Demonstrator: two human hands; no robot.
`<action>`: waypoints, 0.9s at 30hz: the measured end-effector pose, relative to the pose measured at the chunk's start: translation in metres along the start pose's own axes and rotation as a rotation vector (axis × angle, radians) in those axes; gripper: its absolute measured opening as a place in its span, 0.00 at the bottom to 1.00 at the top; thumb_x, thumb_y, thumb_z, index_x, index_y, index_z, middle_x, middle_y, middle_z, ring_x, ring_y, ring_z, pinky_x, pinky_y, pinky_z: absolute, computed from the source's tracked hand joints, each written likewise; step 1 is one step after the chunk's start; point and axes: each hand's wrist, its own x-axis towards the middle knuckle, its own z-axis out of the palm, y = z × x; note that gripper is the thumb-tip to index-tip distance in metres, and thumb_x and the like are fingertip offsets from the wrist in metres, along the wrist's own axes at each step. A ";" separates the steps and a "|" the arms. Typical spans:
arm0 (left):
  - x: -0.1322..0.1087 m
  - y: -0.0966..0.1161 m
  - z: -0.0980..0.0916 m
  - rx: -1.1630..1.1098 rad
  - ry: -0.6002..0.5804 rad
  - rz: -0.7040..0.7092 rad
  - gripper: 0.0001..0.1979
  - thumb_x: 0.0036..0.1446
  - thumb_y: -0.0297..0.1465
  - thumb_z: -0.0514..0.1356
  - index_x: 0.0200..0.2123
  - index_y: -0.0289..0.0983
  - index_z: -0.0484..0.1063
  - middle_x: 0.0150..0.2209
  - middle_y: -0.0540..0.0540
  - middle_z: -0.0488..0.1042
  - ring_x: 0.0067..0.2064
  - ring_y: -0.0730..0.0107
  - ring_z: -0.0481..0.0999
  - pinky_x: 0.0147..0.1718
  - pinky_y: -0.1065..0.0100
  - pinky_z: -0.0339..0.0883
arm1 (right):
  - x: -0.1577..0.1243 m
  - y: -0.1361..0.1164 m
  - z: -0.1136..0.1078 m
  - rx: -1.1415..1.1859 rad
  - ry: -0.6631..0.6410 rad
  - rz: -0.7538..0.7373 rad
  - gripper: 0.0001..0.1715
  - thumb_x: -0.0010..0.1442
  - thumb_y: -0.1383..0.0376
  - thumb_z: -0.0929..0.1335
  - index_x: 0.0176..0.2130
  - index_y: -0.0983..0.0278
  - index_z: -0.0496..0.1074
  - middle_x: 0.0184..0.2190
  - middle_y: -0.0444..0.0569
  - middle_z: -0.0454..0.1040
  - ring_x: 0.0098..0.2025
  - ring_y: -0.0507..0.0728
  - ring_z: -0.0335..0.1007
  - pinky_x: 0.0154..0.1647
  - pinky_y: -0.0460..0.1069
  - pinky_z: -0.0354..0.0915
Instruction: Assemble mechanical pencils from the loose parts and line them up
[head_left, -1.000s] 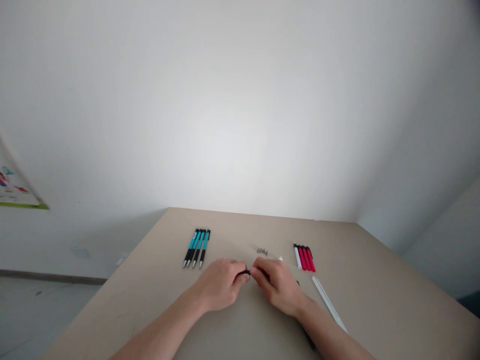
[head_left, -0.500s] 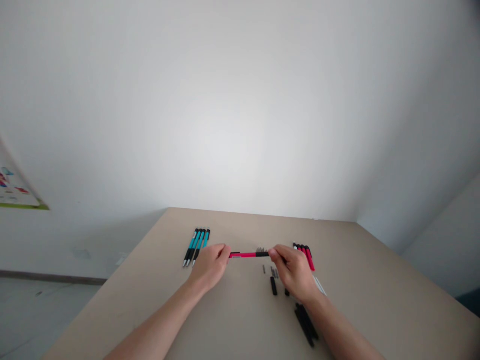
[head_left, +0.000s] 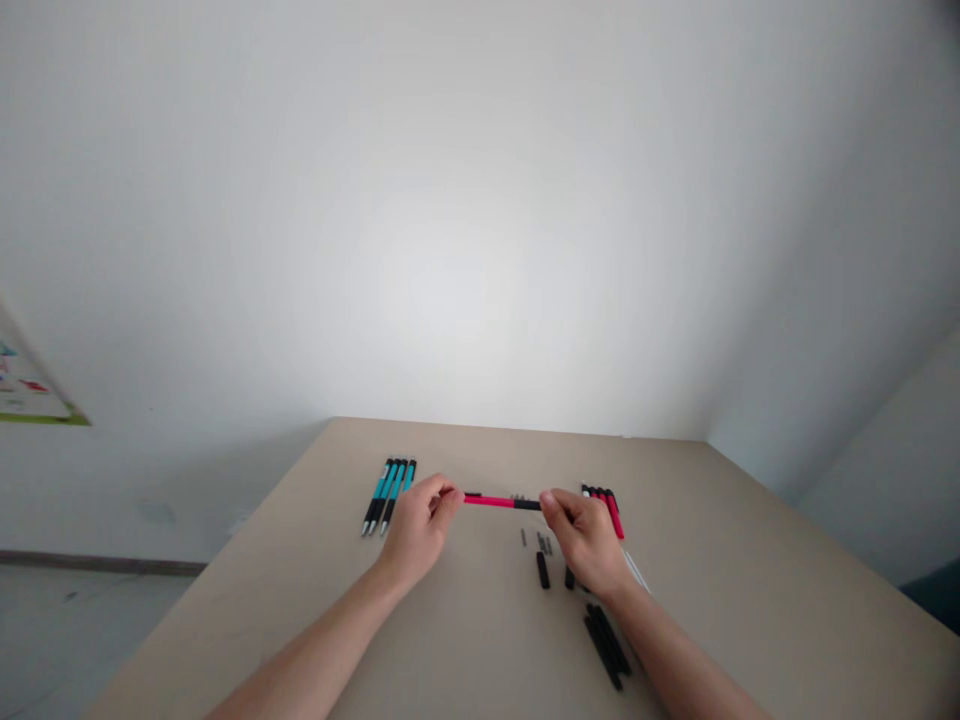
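Stretched level between my two hands is a pink pen (head_left: 491,501) with a black grip section and a black clip. The fingers of my left hand (head_left: 417,520) pinch its clip end. My right hand (head_left: 585,535) is closed on the black grip end, hiding the tip. Behind the pen and just below it lie small grey springs or metal pieces (head_left: 544,544), too small to tell which. A short black grip (head_left: 543,570) rests on the table in front of them, and another is partly covered by my right hand.
Several teal and black pens (head_left: 388,495) lie in a row at the left. Pink pen barrels (head_left: 615,513) sit beyond my right hand, white thin refills (head_left: 637,570) beside it. Black tubes (head_left: 606,645) lie near my right forearm. A wall (head_left: 480,250) rises behind the table (head_left: 450,640).
My left hand and its end of the pen have risen slightly, and the left fingers have shifted their pinch. The right hand keeps its hold. The whole view has shifted a little.
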 end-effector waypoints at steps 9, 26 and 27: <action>0.004 -0.011 0.009 -0.355 -0.231 -0.401 0.26 0.52 0.55 0.53 0.19 0.37 0.61 0.12 0.56 0.58 0.11 0.81 0.51 0.11 0.76 0.44 | 0.000 0.000 -0.004 -0.100 0.005 -0.171 0.23 0.65 0.59 0.58 0.21 0.62 0.53 0.17 0.40 0.55 0.20 0.49 0.52 0.24 0.45 0.48; 0.003 -0.015 0.010 -0.414 -0.143 -0.247 0.17 0.52 0.45 0.59 0.28 0.38 0.61 0.19 0.58 0.58 0.14 0.83 0.51 0.12 0.77 0.43 | 0.000 0.001 -0.004 -0.115 0.008 -0.168 0.23 0.65 0.60 0.59 0.20 0.62 0.52 0.17 0.40 0.54 0.20 0.49 0.50 0.23 0.45 0.47; 0.003 -0.016 0.009 -0.385 -0.128 -0.207 0.16 0.53 0.45 0.59 0.29 0.38 0.62 0.19 0.59 0.57 0.14 0.82 0.51 0.13 0.77 0.44 | 0.000 0.001 -0.004 -0.106 0.009 -0.157 0.23 0.65 0.59 0.59 0.20 0.62 0.51 0.16 0.40 0.53 0.20 0.49 0.50 0.23 0.45 0.47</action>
